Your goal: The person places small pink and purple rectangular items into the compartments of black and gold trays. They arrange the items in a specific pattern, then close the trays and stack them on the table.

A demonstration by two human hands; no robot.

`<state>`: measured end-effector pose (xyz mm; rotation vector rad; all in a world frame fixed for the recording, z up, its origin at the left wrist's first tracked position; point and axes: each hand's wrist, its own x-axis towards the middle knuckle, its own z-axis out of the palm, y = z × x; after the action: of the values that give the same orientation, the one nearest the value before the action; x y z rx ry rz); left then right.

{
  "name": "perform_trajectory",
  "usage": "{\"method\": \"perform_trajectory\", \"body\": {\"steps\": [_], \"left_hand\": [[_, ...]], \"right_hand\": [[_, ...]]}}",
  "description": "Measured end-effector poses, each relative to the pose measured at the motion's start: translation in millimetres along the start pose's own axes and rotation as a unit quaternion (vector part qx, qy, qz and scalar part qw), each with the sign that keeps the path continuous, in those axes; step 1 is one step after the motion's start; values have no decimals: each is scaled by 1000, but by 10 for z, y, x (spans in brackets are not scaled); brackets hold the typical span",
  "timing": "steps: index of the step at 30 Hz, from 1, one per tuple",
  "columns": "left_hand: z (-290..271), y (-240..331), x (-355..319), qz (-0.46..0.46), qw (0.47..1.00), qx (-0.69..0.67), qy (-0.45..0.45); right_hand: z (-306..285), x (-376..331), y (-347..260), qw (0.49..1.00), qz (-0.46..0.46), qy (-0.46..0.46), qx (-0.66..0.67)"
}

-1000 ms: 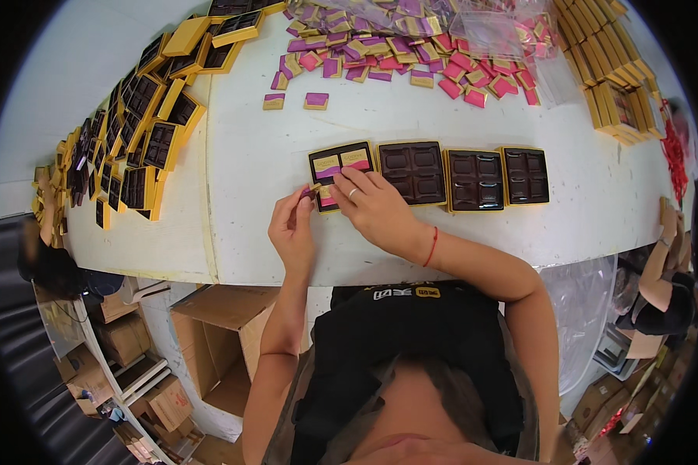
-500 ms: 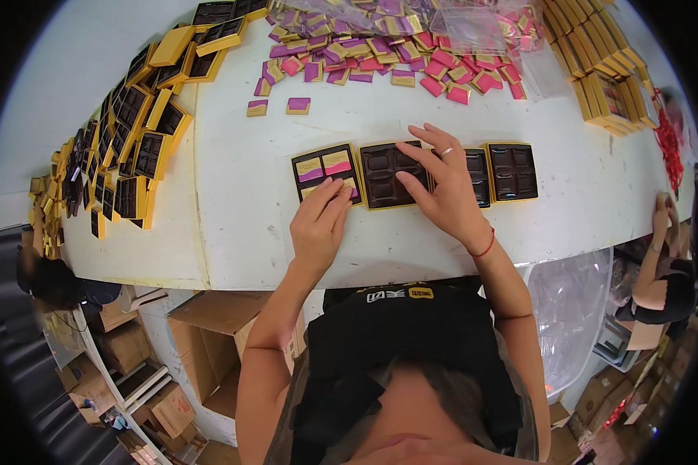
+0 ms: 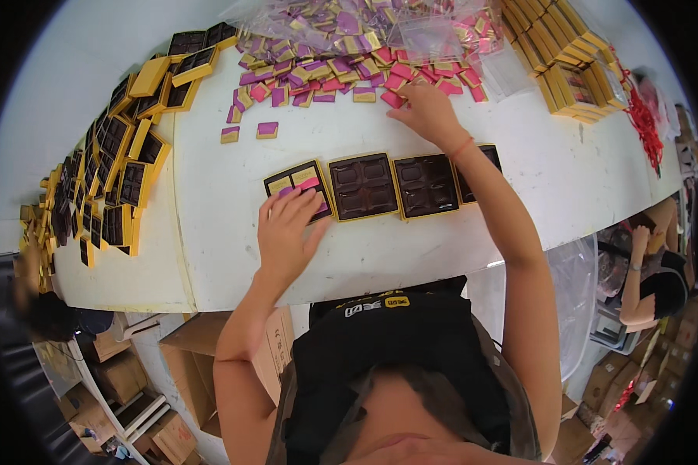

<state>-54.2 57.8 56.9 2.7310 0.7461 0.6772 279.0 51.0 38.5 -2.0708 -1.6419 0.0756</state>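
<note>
My left hand (image 3: 284,236) lies with fingers spread over the leftmost box (image 3: 323,211), a yellow-edged box with a dark four-part tray. Gold, purple and pink wrapped chocolate squares (image 3: 305,178) sit in its compartments; my fingers partly hide the lower ones. To its right stand a second box (image 3: 361,186) and a third box (image 3: 425,186) with bare trays. A fourth box (image 3: 488,159) is partly covered by my right forearm. My right hand (image 3: 426,116) reaches to the near edge of the pink wrapped squares (image 3: 447,85), thumb and fingers apart; its fingertips are partly hidden.
Purple and gold wrapped squares (image 3: 318,74) spread beside the pink ones under clear plastic bags (image 3: 434,35). Stacked open boxes (image 3: 124,147) line the left side. Yellow boxes (image 3: 574,85) and red cords (image 3: 642,120) lie at right. Co-workers are at both sides.
My right hand has left the row of boxes and moved away from me to the pink squares. My left hand stays at the leftmost box. The whole view has shifted somewhat.
</note>
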Motion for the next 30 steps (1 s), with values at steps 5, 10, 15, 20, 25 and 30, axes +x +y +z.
{"method": "perform_trajectory", "body": {"steps": [5,10,15,20,25,30], "left_hand": [[228,-60,1142,44,996,-83,10],[885,-307,2003,44,992,-12,-117],[926,-396,1962,-12,989,-38,-140],[694,-409,1812,-149,929,-264,-213],[255,-110,1235,-273,807,-506,-135],[253,-62,866,-297,824,-482,-31]], "right_hand": [[149,117,29,995,-14,28,-91],[-38,9,44,993,24,-15,111],[-395,-349,-16,820,153,-123,538],[-424,-556,-163,786,143,-153,582],[-375,-662,-367,828,84,-135,538],[-263,-675,-356,873,54,-165,456]]}}
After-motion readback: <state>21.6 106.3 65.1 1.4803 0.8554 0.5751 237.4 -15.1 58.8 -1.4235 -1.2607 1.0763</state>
